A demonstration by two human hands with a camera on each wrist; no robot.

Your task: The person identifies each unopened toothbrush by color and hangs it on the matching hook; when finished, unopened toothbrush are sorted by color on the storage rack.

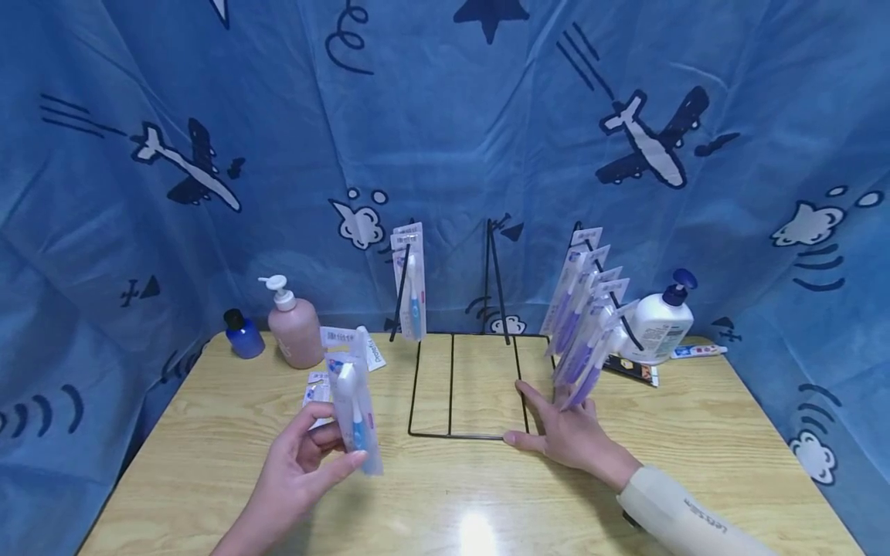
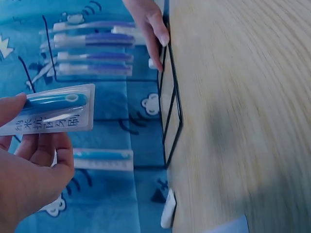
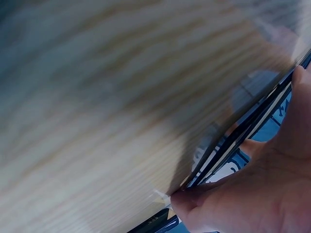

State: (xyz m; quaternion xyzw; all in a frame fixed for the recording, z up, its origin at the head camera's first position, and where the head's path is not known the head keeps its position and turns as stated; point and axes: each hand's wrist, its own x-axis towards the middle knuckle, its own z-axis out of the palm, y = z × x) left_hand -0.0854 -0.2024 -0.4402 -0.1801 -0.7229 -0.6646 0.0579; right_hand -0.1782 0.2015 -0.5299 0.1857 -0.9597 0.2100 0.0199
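Note:
My left hand (image 1: 306,463) holds up a packaged toothbrush (image 1: 353,409) with a blue handle, thumb in front and fingers behind it. In the left wrist view, the blister pack (image 2: 63,109) is gripped near one end, left of the black wire rack (image 2: 176,97). At the right front of the rack's base (image 1: 452,437), my right hand (image 1: 573,436) rests with thumb and fingers spread over the wires. Its fingertips touch the base frame in the right wrist view. Purple toothbrush packs (image 1: 580,324) hang from the rack's right arm, partly covering that hand. Blue toothbrush packs (image 1: 415,293) hang on the left arm.
The rack's middle arm (image 1: 499,286) is bare. Left of it stand a pink pump bottle (image 1: 297,332) and a blue bottle (image 1: 243,336); another pack (image 1: 316,390) lies behind my left hand. A white pump bottle (image 1: 657,328), a black box (image 1: 631,371) and a toothpaste tube (image 1: 698,351) are right.

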